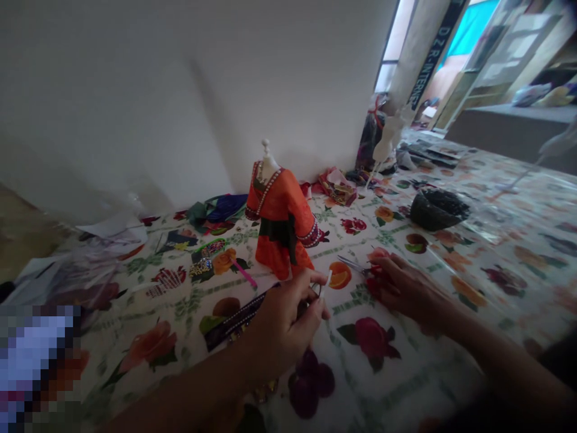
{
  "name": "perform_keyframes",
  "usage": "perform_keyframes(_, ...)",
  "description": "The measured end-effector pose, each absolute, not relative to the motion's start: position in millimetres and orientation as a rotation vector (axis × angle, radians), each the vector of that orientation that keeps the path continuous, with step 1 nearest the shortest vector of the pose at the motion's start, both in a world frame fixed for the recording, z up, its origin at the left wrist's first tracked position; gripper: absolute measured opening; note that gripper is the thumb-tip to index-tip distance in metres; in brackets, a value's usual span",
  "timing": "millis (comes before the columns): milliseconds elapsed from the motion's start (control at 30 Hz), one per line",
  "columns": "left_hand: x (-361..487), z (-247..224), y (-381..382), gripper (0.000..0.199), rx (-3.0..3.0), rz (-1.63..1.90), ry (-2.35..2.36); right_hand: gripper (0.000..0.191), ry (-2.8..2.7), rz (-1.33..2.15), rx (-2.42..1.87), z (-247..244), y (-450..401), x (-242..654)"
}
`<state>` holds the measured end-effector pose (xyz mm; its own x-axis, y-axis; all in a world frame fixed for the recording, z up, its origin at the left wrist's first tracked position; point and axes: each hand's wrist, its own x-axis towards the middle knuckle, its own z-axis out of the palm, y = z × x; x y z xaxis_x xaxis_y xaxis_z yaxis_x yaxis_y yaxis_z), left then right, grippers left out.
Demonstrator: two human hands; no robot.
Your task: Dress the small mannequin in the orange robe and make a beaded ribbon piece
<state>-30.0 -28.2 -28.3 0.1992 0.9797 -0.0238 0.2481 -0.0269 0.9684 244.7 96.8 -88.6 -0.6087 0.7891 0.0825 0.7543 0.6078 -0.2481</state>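
My left hand [293,319] is closed in a pinch on a small thin white strip [328,279], which sticks up between thumb and fingers. To its right, my right hand [401,282] is wrapped round a pair of scissors [351,263]; their metal blades point left toward the strip without touching it, and the fingers mostly cover the handles. Just behind my left hand stands a small mannequin [269,161] in an orange dress [288,195] with beaded edging and a dark green waist. Beside my left wrist lies a dark trim with pearl rows [237,314], partly hidden by the hand.
A flowered plastic cloth [428,373] covers the work surface, against a pale wall [157,90]. Folded fabrics [225,208] lie at the back. A pink stick [243,272] and beads [201,266] sit left of the dress. A black bowl [433,210] and bare white mannequin [387,138] stand right.
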Motion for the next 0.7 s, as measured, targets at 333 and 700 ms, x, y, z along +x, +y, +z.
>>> perform_keyframes(333, -37.7, -11.0, -33.1, 0.023, 1.468, 0.980, 1.296, 0.051, -2.427, 1.140, -1.014, -39.5, 63.3, 245.9)
perform_keyframes(700, -39.1, -12.3, -33.2, 0.021, 1.507, 0.978, 1.293, 0.053, -2.424, 1.160, -0.891, -30.1, 48.2, 232.5)
